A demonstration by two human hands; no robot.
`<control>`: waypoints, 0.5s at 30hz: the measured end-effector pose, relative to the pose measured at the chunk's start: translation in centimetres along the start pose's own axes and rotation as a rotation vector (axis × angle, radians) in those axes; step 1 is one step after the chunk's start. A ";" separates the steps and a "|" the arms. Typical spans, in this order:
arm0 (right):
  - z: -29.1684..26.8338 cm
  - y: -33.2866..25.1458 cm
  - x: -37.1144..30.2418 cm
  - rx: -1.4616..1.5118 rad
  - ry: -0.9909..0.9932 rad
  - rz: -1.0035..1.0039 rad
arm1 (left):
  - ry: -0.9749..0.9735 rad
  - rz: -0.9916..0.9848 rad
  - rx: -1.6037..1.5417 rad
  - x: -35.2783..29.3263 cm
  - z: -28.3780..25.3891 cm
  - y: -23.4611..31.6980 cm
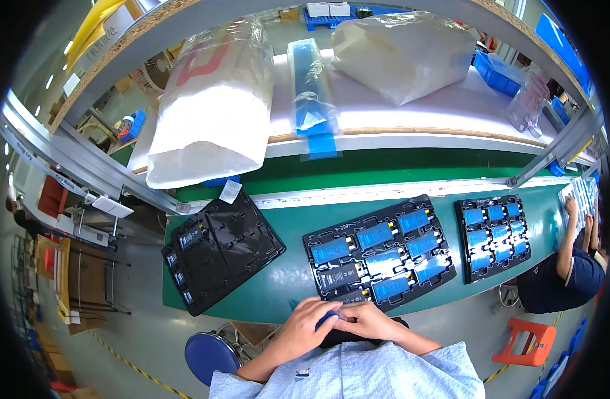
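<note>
Both my hands meet in front of my chest, at the near edge of the green table (288,266). My left hand (306,327) and my right hand (366,322) have their fingers closed around a small blue piece (329,316); most of it is hidden, so its kind cannot be made out. Just beyond them lies a black plastic tray (309,241) of flat batteries in pockets. Most show blue faces, such as one blue battery (375,235). Towards my hands, a black battery (339,276) with a printed label has no blue face, and another beside it is partly covered.
Left on the table are stacked black trays (242,233) with a few batteries at their edge. To the right sits another tray (460,226) of blue batteries. Large bags (212,113) rest on the shelf above. A co-worker (568,279) sits far right, near an orange stool (528,342).
</note>
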State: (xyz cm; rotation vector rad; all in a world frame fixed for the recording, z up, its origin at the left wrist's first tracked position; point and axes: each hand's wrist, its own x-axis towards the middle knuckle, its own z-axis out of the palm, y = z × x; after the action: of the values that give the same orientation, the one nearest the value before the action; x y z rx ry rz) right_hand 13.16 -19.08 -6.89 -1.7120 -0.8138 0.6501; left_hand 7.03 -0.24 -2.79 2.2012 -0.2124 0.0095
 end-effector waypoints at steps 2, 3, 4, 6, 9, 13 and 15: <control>-0.7 -1.1 -0.1 -0.056 0.004 0.043 | -0.028 -0.126 -0.114 -0.6 0.4 -0.6; -0.9 -1.4 -0.3 -0.030 0.049 0.044 | 0.046 -0.077 -0.098 -0.3 0.3 -0.3; -1.0 -1.5 -0.4 -0.004 0.094 0.046 | 0.019 -0.095 -0.104 -0.3 0.3 -0.3; -1.5 -0.8 -0.7 0.049 0.001 0.031 | -0.033 -0.131 -0.119 -0.5 0.1 -0.5; -1.6 0.1 -1.2 0.157 -0.106 0.030 | -0.090 -0.217 -0.176 -0.8 0.5 -0.9; -1.5 -0.5 -1.8 0.155 -0.145 0.029 | -0.142 -0.145 -0.146 -1.1 0.9 -1.8; -1.7 -0.9 -1.8 0.153 -0.182 0.037 | -0.188 -0.142 -0.121 -1.2 0.7 -2.1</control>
State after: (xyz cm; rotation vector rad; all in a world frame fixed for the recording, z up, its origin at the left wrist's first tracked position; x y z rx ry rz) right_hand 13.18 -21.31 -5.48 -1.5482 -0.8385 0.8808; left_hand 6.14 0.59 -5.01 2.0919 -0.1567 -0.2833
